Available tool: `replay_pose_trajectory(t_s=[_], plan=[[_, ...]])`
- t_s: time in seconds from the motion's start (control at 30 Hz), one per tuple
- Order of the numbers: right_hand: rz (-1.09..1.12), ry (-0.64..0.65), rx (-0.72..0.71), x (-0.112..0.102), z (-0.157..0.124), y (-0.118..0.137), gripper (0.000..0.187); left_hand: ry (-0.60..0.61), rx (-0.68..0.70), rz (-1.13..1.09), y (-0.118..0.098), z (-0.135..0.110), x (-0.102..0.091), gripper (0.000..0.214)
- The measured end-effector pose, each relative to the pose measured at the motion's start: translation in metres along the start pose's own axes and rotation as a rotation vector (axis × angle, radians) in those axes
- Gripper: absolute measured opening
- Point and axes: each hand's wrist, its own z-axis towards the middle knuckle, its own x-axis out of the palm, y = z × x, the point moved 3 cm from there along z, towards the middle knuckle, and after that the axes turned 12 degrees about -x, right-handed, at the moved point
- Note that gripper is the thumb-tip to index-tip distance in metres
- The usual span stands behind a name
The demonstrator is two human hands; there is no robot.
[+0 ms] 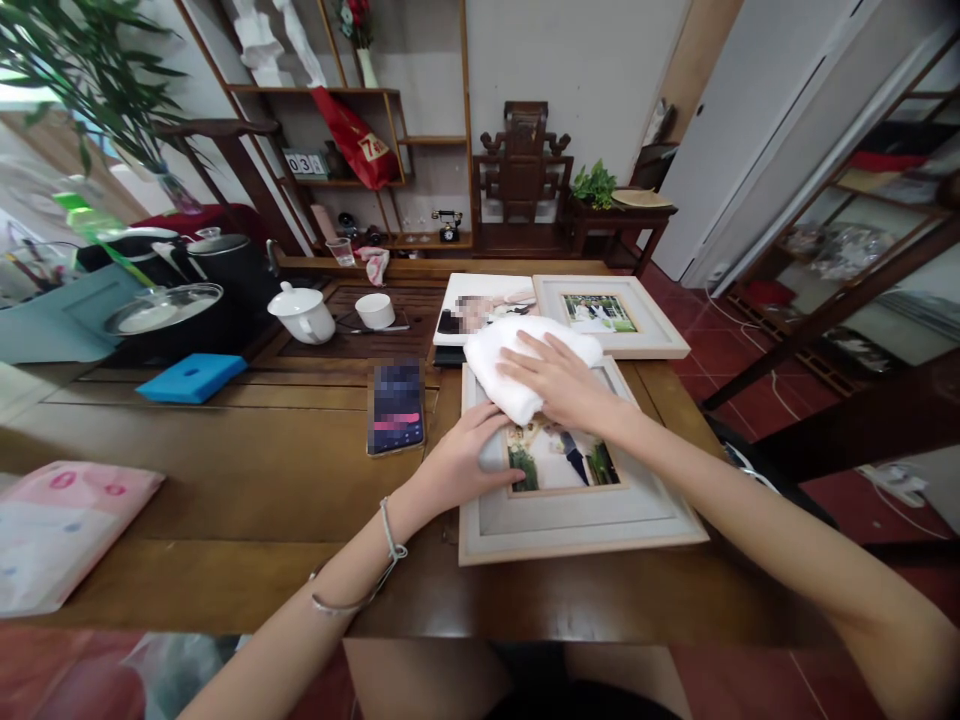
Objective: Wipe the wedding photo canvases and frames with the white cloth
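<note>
A light wooden picture frame (491, 520) with a couple's photo lies flat at the table's front right. My right hand (559, 380) presses a folded white cloth (499, 375) over its upper part, fingers stretched across the top of the cloth. The cloth hides that part of the frame. My left hand (469, 455) rests on the frame's left side, thumb on the photo and apart from the fingers, whose tips reach the cloth's lower edge. Behind lie a second framed photo (660, 325) and a white photo panel (450, 295), partly covered by the cloth.
Left of the frame lies a phone (397, 425). A white lidded bowl (304, 315) and a small white cup (375, 310) stand on the tea tray (341, 300). Farther left are a blue block (191, 378), a glass-lidded pan (169, 320) and a pink-white tissue pack (67, 530).
</note>
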Motion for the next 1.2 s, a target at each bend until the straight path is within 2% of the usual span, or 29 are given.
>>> replay_pose_trajectory(t_s=[0.07,0.17,0.3,0.4,0.5,0.6,0.73,0.83,0.9,1.0,1.2], plan=[[0.041,0.070,-0.050,0.006,0.008,0.000,0.073,0.000,-0.006,-0.006,0.000,0.001,-0.001,0.058],[0.105,0.115,-0.081,0.006,-0.006,-0.004,0.073,0.022,-0.012,-0.029,0.000,0.002,-0.002,0.057],[0.119,0.162,-0.028,-0.008,-0.057,-0.010,0.071,0.046,-0.026,-0.035,0.000,0.002,-0.002,0.062],[0.036,0.199,0.098,-0.019,-0.098,-0.015,0.067,0.059,-0.037,-0.021,-0.001,0.002,-0.002,0.063],[-0.065,0.193,0.230,-0.022,-0.126,-0.016,0.068,0.056,-0.037,-0.018,-0.002,0.002,-0.003,0.061],[-0.143,0.156,0.272,-0.016,-0.137,0.005,0.074,0.039,-0.028,-0.033,-0.004,0.003,-0.006,0.059],[-0.211,0.136,0.257,-0.014,-0.139,0.063,0.074,0.018,-0.020,-0.060,-0.005,0.003,-0.009,0.059],[-0.131,0.150,0.186,-0.024,-0.137,0.100,0.070,0.012,-0.006,-0.058,-0.005,0.003,-0.009,0.058],[-0.058,0.155,0.164,-0.031,-0.133,0.109,0.066,0.012,-0.001,-0.048,-0.005,0.003,-0.009,0.059],[-0.029,0.138,0.229,-0.031,-0.123,0.091,0.062,0.016,0.011,-0.031,-0.005,0.003,-0.008,0.065],[-0.083,0.063,0.344,-0.011,-0.096,0.014,0.060,0.032,0.001,0.005,-0.004,0.002,-0.008,0.075]])
